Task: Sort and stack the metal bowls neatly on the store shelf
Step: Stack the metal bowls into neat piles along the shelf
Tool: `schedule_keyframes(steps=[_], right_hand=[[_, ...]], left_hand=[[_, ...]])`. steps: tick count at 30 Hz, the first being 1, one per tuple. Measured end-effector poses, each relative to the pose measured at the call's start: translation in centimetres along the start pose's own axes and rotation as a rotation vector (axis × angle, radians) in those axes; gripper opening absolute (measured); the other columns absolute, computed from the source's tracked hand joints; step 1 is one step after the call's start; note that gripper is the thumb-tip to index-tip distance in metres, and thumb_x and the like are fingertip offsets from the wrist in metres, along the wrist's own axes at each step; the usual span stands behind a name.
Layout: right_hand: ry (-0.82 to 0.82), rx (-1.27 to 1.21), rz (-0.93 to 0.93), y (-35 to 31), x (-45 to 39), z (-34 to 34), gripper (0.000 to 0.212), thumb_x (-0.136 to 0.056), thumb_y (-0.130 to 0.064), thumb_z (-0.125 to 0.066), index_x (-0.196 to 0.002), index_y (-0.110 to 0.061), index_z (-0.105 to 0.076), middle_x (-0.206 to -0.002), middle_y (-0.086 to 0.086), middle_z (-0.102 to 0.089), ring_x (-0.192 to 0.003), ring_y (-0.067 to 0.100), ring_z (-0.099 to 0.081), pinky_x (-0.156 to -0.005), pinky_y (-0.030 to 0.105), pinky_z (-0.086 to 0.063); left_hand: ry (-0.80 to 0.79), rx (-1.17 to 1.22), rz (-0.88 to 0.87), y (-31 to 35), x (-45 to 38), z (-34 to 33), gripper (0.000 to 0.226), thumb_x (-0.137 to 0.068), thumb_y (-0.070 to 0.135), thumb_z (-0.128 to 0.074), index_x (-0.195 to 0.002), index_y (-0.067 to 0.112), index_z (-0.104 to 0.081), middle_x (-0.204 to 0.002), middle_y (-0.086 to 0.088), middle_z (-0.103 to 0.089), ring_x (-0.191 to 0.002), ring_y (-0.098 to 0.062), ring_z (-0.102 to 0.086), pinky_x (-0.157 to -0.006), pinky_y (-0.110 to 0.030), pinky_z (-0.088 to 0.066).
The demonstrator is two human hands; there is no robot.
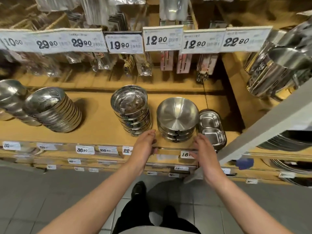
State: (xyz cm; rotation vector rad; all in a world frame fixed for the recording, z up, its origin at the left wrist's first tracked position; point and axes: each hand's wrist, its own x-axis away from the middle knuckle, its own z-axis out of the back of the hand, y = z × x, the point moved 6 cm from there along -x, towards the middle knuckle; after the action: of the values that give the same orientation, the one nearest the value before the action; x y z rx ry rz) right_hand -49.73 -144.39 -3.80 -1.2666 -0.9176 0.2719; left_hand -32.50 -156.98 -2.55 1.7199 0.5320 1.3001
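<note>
Steel bowl stack (177,120) sits at twelve o'clock between my empty, open-fingered left hand (145,146) and right hand (203,147), so I'd cup both sides low and square it evenly.

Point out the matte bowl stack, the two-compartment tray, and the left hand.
matte bowl stack (177,115): head view, inside of the top bowl.
two-compartment tray (209,119): head view, floor of the far compartment.
left hand (146,144): head view, back of the hand.
</note>
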Motion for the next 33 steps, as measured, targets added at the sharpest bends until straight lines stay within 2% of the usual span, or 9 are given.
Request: schedule_keyframes(steps=[4,6,8,12,16,20,23,27,33], right_hand=[[-0.064,-0.013,-0.025,0.8,0.3,-0.8,0.018,-0.109,-0.028,-0.042,-0.115,-0.033,-0.059,-0.132,0.000,-0.063,-0.112,0.004,-0.064,-0.090,0.027,-0.056],[-0.136,-0.004,-0.056,2.0,1.1,-2.1,0.024,-0.110,-0.026,-0.039,-0.119,-0.029,-0.061,-0.128,0.000,-0.067,-0.109,0.001,-0.066,-0.082,0.021,-0.056],[-0.198,0.000,-0.083,2.9,1.7,-3.9,0.029,-0.109,-0.025,-0.039,-0.129,-0.024,-0.060,-0.131,0.001,-0.065,-0.113,0.002,-0.063,-0.084,0.022,-0.056],[-0.295,0.036,-0.073,2.2,1.2,-8.4,0.034,-0.108,-0.032,-0.044,-0.141,-0.034,-0.052,-0.150,-0.002,-0.053,-0.131,0.010,-0.055,-0.104,0.033,-0.051],[-0.335,0.015,0.000,0.2,-0.4,-13.1,0.042,-0.110,-0.040,-0.036,-0.150,-0.049,-0.031,-0.160,-0.017,-0.033,-0.144,0.006,-0.036,-0.109,0.033,-0.042],[-0.269,0.019,0.011,-0.1,-2.3,-16.2,0.061,-0.104,-0.060,-0.033,-0.160,-0.042,-0.017,-0.169,-0.017,-0.019,-0.154,0.008,-0.022,-0.125,0.050,-0.027],[-0.229,-0.026,0.013,0.1,-3.2,-17.7,0.089,-0.084,-0.082,-0.035,-0.161,-0.042,-0.017,-0.169,-0.018,-0.018,-0.154,0.005,-0.022,-0.125,0.051,-0.026],[-0.143,-0.059,0.115,0.0,-4.2,-18.5,0.076,-0.092,-0.075,-0.030,-0.160,-0.043,-0.023,-0.166,-0.020,-0.027,-0.152,0.000,-0.024,-0.127,0.051,-0.022],[-0.093,-0.130,0.157,-0.6,-5.1,-19.5,0.047,-0.106,-0.060,-0.031,-0.147,-0.044,-0.047,-0.148,-0.016,-0.056,-0.140,0.006,-0.047,-0.116,0.056,-0.039]], left_hand=[[0.048,0.038,-0.008,-0.4,-0.2,0.7,0.024,-0.106,0.019,-0.046,-0.123,0.018,-0.064,-0.116,-0.004,-0.065,-0.105,-0.017,-0.064,-0.086,-0.034,-0.057],[0.096,0.075,-0.001,-1.1,-0.1,2.3,0.023,-0.106,0.015,-0.046,-0.114,0.015,-0.067,-0.111,-0.008,-0.068,-0.095,-0.017,-0.067,-0.090,-0.037,-0.057],[0.156,0.108,0.006,-1.6,0.1,4.4,0.025,-0.105,0.012,-0.044,-0.109,0.012,-0.069,-0.105,-0.008,-0.070,-0.089,-0.016,-0.069,-0.087,-0.035,-0.058],[0.263,0.112,-0.028,-0.5,-0.4,8.3,0.027,-0.105,0.012,-0.042,-0.104,0.013,-0.068,-0.096,-0.002,-0.069,-0.083,-0.012,-0.067,-0.081,-0.032,-0.056],[0.309,0.087,-0.082,2.5,-2.7,11.1,0.025,-0.106,0.025,-0.041,-0.116,0.021,-0.064,-0.121,0.000,-0.062,-0.114,-0.019,-0.058,-0.088,-0.041,-0.050],[0.206,0.093,-0.088,4.4,-5.7,11.8,0.037,-0.108,0.036,-0.036,-0.133,0.025,-0.060,-0.138,0.005,-0.056,-0.130,-0.018,-0.049,-0.081,-0.031,-0.048],[0.045,0.069,-0.112,5.0,-7.2,11.4,0.038,-0.107,0.046,-0.033,-0.111,0.045,-0.071,-0.119,0.019,-0.070,-0.124,-0.008,-0.056,-0.092,-0.036,-0.050],[-0.127,0.092,-0.101,5.1,-8.7,10.8,0.038,-0.105,0.053,-0.035,-0.101,0.054,-0.073,-0.112,0.022,-0.073,-0.104,0.008,-0.066,-0.086,-0.028,-0.053],[-0.236,0.103,-0.072,4.9,-10.0,11.3,0.036,-0.105,0.056,-0.038,-0.111,0.049,-0.072,-0.119,0.014,-0.073,-0.110,0.000,-0.067,-0.083,-0.022,-0.056]])
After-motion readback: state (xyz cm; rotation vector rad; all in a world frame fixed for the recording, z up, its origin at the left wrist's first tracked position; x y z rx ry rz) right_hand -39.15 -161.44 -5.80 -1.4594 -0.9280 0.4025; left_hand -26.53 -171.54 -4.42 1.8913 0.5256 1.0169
